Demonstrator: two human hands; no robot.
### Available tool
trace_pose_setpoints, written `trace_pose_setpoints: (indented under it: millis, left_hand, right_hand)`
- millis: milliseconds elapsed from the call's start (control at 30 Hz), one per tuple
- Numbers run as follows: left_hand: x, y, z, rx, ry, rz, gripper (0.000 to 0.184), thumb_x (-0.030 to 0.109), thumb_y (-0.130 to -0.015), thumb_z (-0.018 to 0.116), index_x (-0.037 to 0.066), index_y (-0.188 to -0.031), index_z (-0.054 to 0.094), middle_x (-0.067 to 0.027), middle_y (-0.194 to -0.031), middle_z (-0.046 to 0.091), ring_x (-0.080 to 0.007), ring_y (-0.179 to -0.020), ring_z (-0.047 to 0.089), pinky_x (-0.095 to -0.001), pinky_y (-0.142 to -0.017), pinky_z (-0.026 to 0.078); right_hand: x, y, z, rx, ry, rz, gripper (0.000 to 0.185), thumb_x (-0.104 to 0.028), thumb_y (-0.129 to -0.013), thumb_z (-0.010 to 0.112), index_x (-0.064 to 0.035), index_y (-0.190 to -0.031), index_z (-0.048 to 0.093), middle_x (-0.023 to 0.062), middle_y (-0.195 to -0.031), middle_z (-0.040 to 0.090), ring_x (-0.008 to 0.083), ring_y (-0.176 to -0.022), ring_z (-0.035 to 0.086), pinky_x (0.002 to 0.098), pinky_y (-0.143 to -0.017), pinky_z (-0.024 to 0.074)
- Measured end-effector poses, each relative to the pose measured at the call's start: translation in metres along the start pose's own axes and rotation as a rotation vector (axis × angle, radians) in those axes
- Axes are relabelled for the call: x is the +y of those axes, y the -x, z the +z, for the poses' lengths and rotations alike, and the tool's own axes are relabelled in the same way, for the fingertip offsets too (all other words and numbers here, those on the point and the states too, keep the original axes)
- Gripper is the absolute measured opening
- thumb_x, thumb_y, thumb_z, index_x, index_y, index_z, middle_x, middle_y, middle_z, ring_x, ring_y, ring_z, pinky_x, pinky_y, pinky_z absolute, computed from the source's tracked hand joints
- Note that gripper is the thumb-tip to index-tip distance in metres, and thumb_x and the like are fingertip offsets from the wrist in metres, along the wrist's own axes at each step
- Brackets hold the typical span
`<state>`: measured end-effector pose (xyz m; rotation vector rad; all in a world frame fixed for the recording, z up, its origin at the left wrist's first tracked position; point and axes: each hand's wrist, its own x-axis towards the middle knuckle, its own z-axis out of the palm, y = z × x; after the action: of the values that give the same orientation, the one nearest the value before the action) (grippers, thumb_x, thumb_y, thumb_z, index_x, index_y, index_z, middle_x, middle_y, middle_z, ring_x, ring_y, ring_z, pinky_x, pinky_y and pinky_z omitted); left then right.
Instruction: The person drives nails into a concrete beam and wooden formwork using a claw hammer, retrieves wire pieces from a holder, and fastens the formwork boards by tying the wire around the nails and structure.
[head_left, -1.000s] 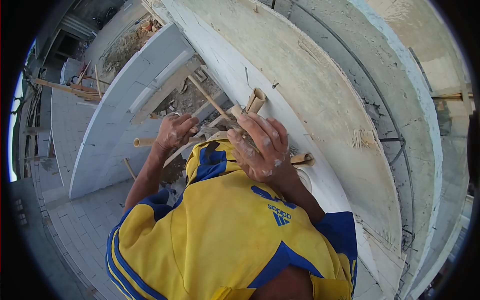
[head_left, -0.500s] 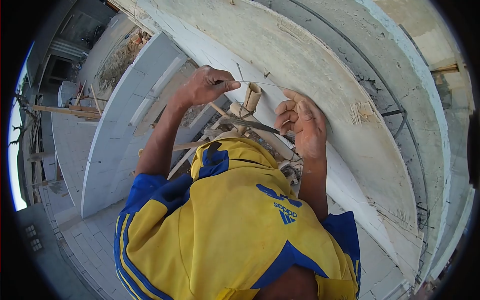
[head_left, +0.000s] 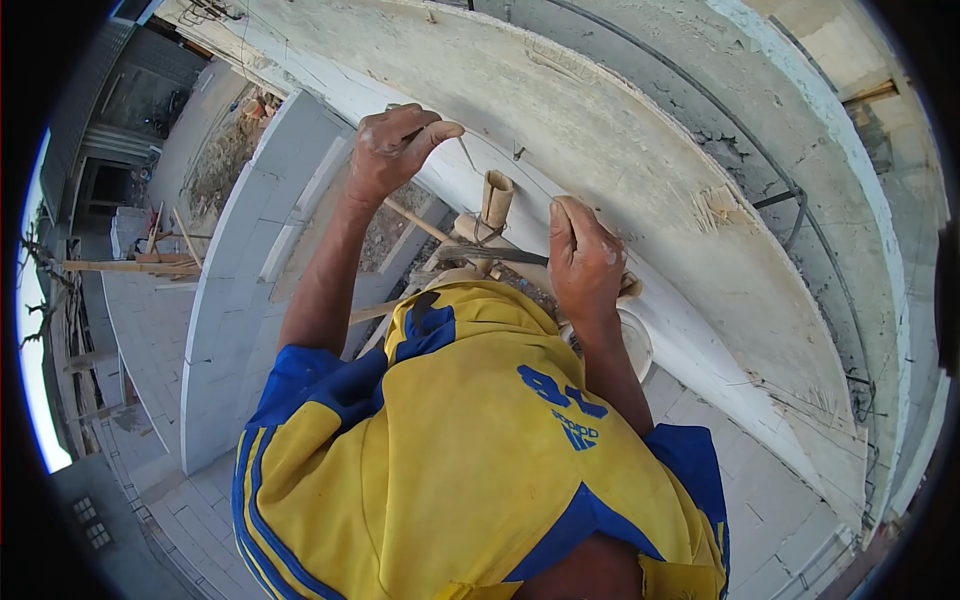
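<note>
My left hand is raised at the left, thumb and fingers pinched on a thin wire that slants down toward my other hand. My right hand is closed, with thumb and forefinger pressed together at the wire's lower end. Between my hands stands a hollow bamboo pole end, with wire tied round its lower part. A dark strand-like bundle runs from the poles to my right hand; I cannot tell whether my lower fingers hold it. Thin metal pieces stick out of the board just beyond.
A long pale board curves across the far side, with a dark conduit on concrete behind it. A light block wall stands at the left. Below my right forearm is a white bucket. Timber lies far left.
My right hand has turned and moved down, its spread fingers closing into a pinch. My left hand has moved slightly up and left. The wire between them now slants more steeply.
</note>
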<state>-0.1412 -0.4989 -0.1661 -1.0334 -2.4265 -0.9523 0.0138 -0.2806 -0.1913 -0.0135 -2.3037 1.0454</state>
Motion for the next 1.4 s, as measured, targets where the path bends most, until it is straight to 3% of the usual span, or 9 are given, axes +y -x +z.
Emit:
trace_pose_setpoints:
  millis: [233,367,567,633,800,867,967,1300,1400]
  left_hand:
    - [0.013,-0.005,0.041,0.307,-0.168,0.058,0.017,0.017,-0.074,0.081,0.005,-0.074,0.069,-0.0059,-0.060,0.062,-0.0190,-0.049,0.056,-0.0313,-0.048,0.044]
    - [-0.001,0.004,0.059,0.286,-0.151,0.020,0.022,0.021,-0.079,0.078,0.006,-0.069,0.065,-0.0079,-0.059,0.061,-0.0218,-0.048,0.058,-0.0315,-0.044,0.044]
    - [-0.024,0.036,0.095,-0.016,0.250,-0.305,0.034,0.034,-0.088,0.069,0.002,-0.077,0.065,-0.0143,-0.059,0.055,-0.0301,-0.048,0.052,-0.0374,-0.049,0.044]
    - [-0.021,0.038,0.104,0.106,0.414,-0.142,0.039,0.038,-0.091,0.065,0.001,-0.077,0.063,-0.0148,-0.055,0.052,-0.0258,-0.047,0.044,-0.0371,-0.049,0.042]
    - [-0.018,0.035,0.096,-0.008,0.266,-0.437,0.045,0.040,-0.092,0.064,-0.002,-0.076,0.062,-0.0122,-0.056,0.054,-0.0161,-0.052,0.045,-0.0342,-0.051,0.042]
    - [-0.016,0.035,0.091,-0.066,0.221,-0.473,0.046,0.039,-0.093,0.063,-0.004,-0.076,0.062,-0.0095,-0.058,0.056,-0.0125,-0.057,0.047,-0.0327,-0.054,0.043]
    - [-0.019,0.029,0.093,-0.075,0.299,-0.471,0.046,0.039,-0.092,0.064,-0.004,-0.076,0.062,-0.0090,-0.059,0.057,-0.0129,-0.058,0.047,-0.0331,-0.054,0.044]
    - [-0.025,0.026,0.085,-0.155,0.275,-0.498,0.041,0.038,-0.090,0.068,-0.002,-0.079,0.066,-0.0068,-0.061,0.059,-0.0103,-0.060,0.050,-0.0303,-0.057,0.045]
    - [-0.012,0.018,0.064,-0.170,0.096,-0.480,0.035,0.033,-0.091,0.067,-0.002,-0.085,0.068,-0.0074,-0.070,0.065,-0.0115,-0.066,0.056,-0.0306,-0.062,0.048]
  right_hand:
    - [0.024,0.004,0.035,0.142,0.283,0.056,0.024,-0.022,-0.094,0.059,-0.0054,-0.076,0.060,0.0146,-0.064,0.062,0.0339,-0.054,0.062,0.0425,-0.052,0.0484]
    - [0.028,0.019,0.074,-0.079,0.482,0.097,0.022,-0.024,-0.095,0.056,-0.0095,-0.077,0.058,0.0133,-0.059,0.061,0.0331,-0.051,0.062,0.0444,-0.050,0.0497]
    - [-0.024,-0.013,0.099,-0.158,0.137,-0.094,0.019,-0.020,-0.096,0.053,-0.0059,-0.085,0.056,0.0129,-0.059,0.061,0.0336,-0.052,0.062,0.0440,-0.050,0.0490]
    - [-0.029,-0.041,0.083,-0.006,-0.112,-0.002,0.022,-0.018,-0.098,0.051,-0.0036,-0.083,0.055,0.0124,-0.060,0.061,0.0329,-0.054,0.062,0.0409,-0.051,0.0477]
    - [0.016,-0.004,0.060,0.228,-0.108,0.022,0.030,-0.022,-0.100,0.049,0.0012,-0.084,0.059,0.0091,-0.056,0.057,0.0218,-0.045,0.054,0.0348,-0.045,0.0420]
    - [0.040,0.023,0.074,-0.021,-0.484,0.554,0.034,-0.025,-0.101,0.050,0.0014,-0.082,0.061,0.0051,-0.055,0.054,0.0129,-0.040,0.047,0.0299,-0.039,0.0365]
    - [0.014,0.009,0.116,-0.085,-1.158,0.774,0.037,-0.027,-0.101,0.051,-0.0001,-0.078,0.060,0.0025,-0.053,0.049,0.0090,-0.038,0.041,0.0258,-0.036,0.0317]
    - [-0.022,-0.013,0.059,0.232,-1.011,0.598,0.042,-0.024,-0.101,0.049,0.0008,-0.068,0.053,0.0027,-0.050,0.045,0.0077,-0.035,0.037,0.0246,-0.033,0.0268]
    - [0.012,0.005,0.091,0.125,-1.125,0.799,0.036,-0.026,-0.100,0.052,-0.0012,-0.074,0.058,0.0011,-0.051,0.046,0.0074,-0.038,0.038,0.0235,-0.034,0.0285]
